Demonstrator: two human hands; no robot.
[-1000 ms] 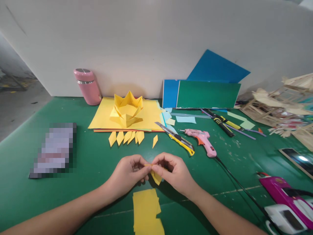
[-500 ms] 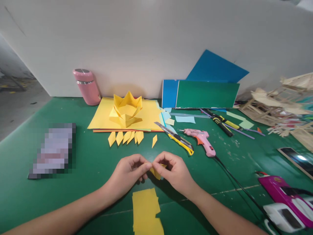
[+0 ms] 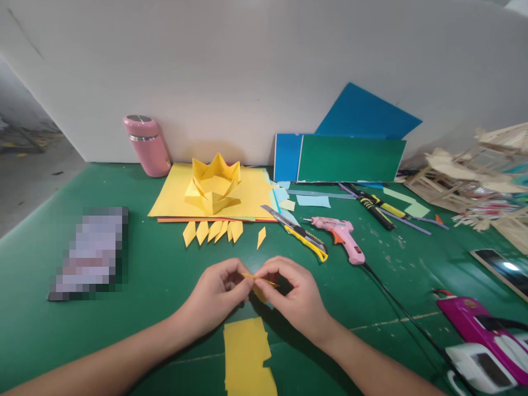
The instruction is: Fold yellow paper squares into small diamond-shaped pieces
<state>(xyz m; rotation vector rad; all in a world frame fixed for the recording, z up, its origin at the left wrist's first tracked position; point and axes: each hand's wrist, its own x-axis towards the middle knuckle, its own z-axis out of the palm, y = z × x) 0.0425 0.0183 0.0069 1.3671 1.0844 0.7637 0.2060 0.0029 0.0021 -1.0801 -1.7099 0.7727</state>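
Between my two hands is a small folded piece of yellow paper (image 3: 259,292). My left hand (image 3: 220,289) pinches its left edge between thumb and forefinger. The thumb and fingers of my right hand (image 3: 291,286) close on its other side, and they partly hide it. Just below lie yellow paper pieces (image 3: 245,352) in a loose column. Beyond my hands, several folded yellow diamonds (image 3: 202,232) lie in a row, and a single diamond (image 3: 261,237) rests apart to their right. A folded yellow paper crown-like ring (image 3: 214,187) stands on yellow sheets (image 3: 169,192) at the back.
A yellow-black utility knife (image 3: 303,239) and a pink glue gun (image 3: 340,236) with a black cord lie to the right. Farther right are pliers (image 3: 375,212), a phone (image 3: 501,272) and a magenta power strip (image 3: 470,313). A pink flask (image 3: 146,147) stands back left.
The paper in my fingers has been turned, so it shows more edge-on, with a thin tip above my left thumb. Both hands stay in nearly the same place.
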